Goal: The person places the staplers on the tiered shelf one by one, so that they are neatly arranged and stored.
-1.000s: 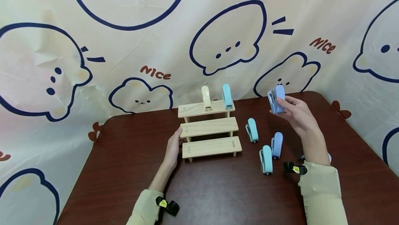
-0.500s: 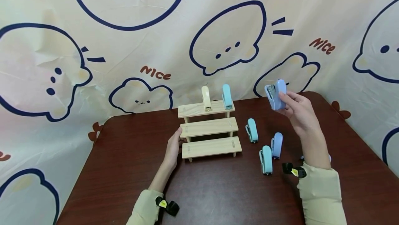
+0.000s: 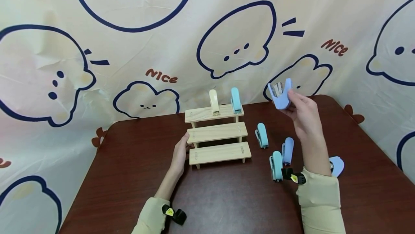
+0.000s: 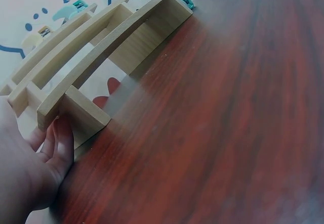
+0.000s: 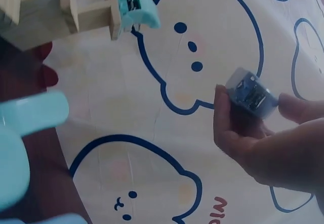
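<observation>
Above the table's back right, my right hand (image 3: 306, 115) pinches a periwinkle stapler (image 3: 281, 95) between thumb and fingers. The stapler is tilted with its metal insides facing left. In the right wrist view the same stapler (image 5: 251, 93) shows end-on. My left hand (image 3: 178, 156) grips the left end of a three-step wooden stand (image 3: 220, 153), its thumb at the middle step. The left wrist view shows the fingers (image 4: 63, 138) curled at the stand's end. On the top step stand a cream stapler (image 3: 214, 102) and a light blue stapler (image 3: 236, 100).
Right of the stand, a mint stapler (image 3: 262, 135), another mint stapler (image 3: 276, 165) and a periwinkle stapler (image 3: 288, 150) stand on the brown table (image 3: 129, 176). A further periwinkle stapler (image 3: 338, 165) is partly behind the right forearm. A patterned cloth (image 3: 142, 54) hangs behind.
My right hand has shifted left and slightly up, turning the periwinkle stapler so its metal insides show more. The stapler behind the forearm is more exposed. My left hand and the stand stay still.
</observation>
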A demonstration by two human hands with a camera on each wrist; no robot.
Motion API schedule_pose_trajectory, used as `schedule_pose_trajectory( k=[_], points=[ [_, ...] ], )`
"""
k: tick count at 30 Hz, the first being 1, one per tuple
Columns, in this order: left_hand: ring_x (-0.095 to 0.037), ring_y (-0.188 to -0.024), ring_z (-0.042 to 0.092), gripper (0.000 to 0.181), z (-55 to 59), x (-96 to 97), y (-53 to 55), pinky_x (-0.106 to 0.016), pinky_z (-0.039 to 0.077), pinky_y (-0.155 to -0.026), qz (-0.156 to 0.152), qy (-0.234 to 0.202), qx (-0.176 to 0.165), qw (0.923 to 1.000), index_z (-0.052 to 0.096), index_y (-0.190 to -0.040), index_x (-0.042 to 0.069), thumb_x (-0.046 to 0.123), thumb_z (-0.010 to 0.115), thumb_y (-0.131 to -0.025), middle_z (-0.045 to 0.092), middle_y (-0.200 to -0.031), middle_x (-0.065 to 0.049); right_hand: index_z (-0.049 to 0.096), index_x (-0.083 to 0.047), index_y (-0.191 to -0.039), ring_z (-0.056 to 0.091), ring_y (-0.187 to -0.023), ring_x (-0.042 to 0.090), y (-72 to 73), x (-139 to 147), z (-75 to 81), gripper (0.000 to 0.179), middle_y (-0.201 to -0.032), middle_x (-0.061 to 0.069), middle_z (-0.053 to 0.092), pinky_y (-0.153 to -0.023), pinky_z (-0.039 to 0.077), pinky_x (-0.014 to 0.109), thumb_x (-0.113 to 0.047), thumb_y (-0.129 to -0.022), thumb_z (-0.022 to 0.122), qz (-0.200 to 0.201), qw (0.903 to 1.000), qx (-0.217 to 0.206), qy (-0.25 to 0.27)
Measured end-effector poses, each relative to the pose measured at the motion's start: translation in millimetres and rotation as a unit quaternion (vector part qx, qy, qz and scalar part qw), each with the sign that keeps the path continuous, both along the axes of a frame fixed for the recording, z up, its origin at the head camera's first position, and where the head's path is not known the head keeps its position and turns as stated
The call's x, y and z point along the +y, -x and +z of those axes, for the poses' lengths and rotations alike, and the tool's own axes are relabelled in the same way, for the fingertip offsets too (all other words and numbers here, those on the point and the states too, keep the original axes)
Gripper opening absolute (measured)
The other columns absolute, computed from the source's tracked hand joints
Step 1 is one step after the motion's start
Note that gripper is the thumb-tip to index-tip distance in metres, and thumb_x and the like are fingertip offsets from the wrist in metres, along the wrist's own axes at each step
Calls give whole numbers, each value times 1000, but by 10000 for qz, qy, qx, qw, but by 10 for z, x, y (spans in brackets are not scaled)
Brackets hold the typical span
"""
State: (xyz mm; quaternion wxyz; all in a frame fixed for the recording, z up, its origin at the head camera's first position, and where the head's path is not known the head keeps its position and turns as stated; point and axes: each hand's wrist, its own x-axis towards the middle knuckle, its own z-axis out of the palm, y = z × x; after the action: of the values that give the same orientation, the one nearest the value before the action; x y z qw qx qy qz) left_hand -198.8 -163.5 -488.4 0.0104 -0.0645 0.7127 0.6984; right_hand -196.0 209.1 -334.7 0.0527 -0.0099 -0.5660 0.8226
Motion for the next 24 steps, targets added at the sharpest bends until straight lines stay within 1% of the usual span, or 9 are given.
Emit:
schedule_pose_trajectory(
  k=[2, 4, 7, 9, 14, 17, 19, 21, 24],
  points=[
    [-18, -97, 61, 58, 2, 6, 6, -35, 49, -81, 12, -43, -1, 10000, 61, -131, 6, 56, 42, -108, 60, -99, -3, 35, 2, -159, 59, -117, 21, -5, -25, 11, 73, -160, 22, 32, -85, 54, 22, -37, -104, 62, -97, 9999, -105, -3],
    [-18, -95, 61, 57, 3, 10, 8, -35, 49, -81, 43, -72, -17, 10000, 61, -129, 6, 56, 42, -108, 60, -98, -2, 35, 2, -159, 61, -116, 20, -12, -51, 20, 72, -161, 23, 31, -86, 54, 22, -36, -104, 62, -117, 9999, -91, 69],
    [-17, -96, 61, 57, 5, 11, 9, -35, 49, -81, 50, -74, -39, 10000, 61, -129, 6, 56, 42, -108, 60, -99, -2, 35, 5, -158, 70, -107, 21, -26, -99, 33, 71, -160, 28, 30, -86, 57, 26, -33, -104, 63, -36, 9997, 77, 238],
    [-18, -97, 61, 57, 3, 9, 8, -35, 49, -82, 39, -69, -49, 10000, 61, -130, 6, 56, 42, -108, 60, -101, -2, 34, 7, -157, 72, -102, 21, -34, -140, 46, 71, -159, 29, 30, -85, 57, 29, -29, -103, 64, 36, 9991, 173, 390],
    [-19, -98, 61, 59, 24, -27, 26, -36, 48, -82, 50, -26, -4, 10000, 60, -133, 7, 57, 41, -108, 60, -102, -3, 35, 11, -155, 72, -103, 19, -3, -295, 79, 68, -156, 33, 34, -85, 57, 30, -25, -105, 63, 147, 9985, 302, 436],
    [-18, -98, 61, 60, 27, -21, 27, -35, 49, -82, 66, -38, 31, 10000, 60, -135, 6, 57, 42, -108, 60, -103, -3, 41, 15, -150, 69, -105, 16, 17, -397, 88, 61, -154, 32, 38, -84, 57, 27, -22, -106, 61, 39, 9997, 246, 85],
    [-18, -98, 62, 61, 22, -6, 21, -35, 49, -81, 49, -71, 26, 10000, 59, -137, 5, 56, 42, -108, 61, -105, -4, 45, 16, -146, 66, -106, 14, 30, -466, 84, 57, -152, 31, 42, -84, 57, 25, -21, -107, 60, -28, 9995, 172, -267],
    [-18, -98, 62, 62, 13, 6, 10, -34, 50, -81, 41, -82, -14, 10000, 59, -139, 5, 56, 43, -108, 62, -107, -4, 49, 16, -142, 66, -106, 14, 45, -542, 75, 53, -149, 30, 46, -84, 56, 23, -22, -107, 60, -46, 9967, 119, -800],
    [-18, -100, 62, 63, 9, 1, -9, -33, 51, -80, 64, -77, -59, 9999, 58, -142, 5, 55, 43, -108, 63, -112, -6, 55, 16, -137, 67, -106, 15, 73, -672, 61, 49, -142, 29, 54, -88, 56, 25, -23, -107, 60, 66, 9887, 121, -1494]
  ],
)
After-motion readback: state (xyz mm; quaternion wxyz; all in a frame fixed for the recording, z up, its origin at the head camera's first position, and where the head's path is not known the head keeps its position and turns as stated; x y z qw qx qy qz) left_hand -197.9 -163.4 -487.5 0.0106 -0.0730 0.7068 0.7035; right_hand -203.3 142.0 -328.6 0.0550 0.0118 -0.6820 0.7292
